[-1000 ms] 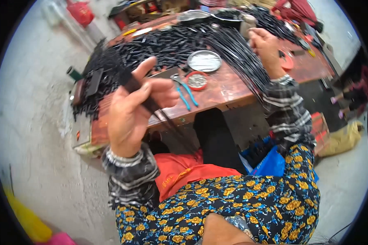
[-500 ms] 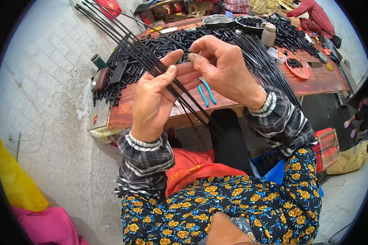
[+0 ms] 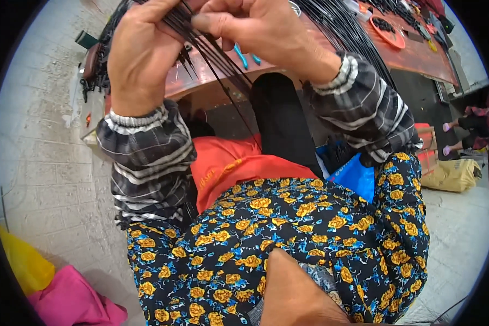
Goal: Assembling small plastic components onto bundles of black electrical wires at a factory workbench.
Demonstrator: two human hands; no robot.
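My left hand (image 3: 141, 60) is wrapped around a loose bundle of thin black rods (image 3: 218, 61), at the top edge of the picture. From the palm the rods slant down to the right, over the table's front edge toward my lap. My right hand (image 3: 261, 35) is closed beside the bundle, its thumb pressed toward its curled fingers right against the rods. What lies in that pinch is hidden. Pliers with light blue handles (image 3: 240, 56) lie on the table just below my right hand, partly covered by it.
More black rods (image 3: 345, 35) lie in a long pile on the reddish wooden table (image 3: 418, 64). An orange bowl (image 3: 387, 33) holds small black parts. A dark green cylinder (image 3: 86, 39) stands at left. Red cloth (image 3: 223, 168) and a blue bag (image 3: 356, 176) are by my lap. Another person's feet (image 3: 447, 138) show at right.
My view has tilted down, so the table and both hands sit higher in the picture. My right hand has come closer to the bundle. The left still grips the rods.
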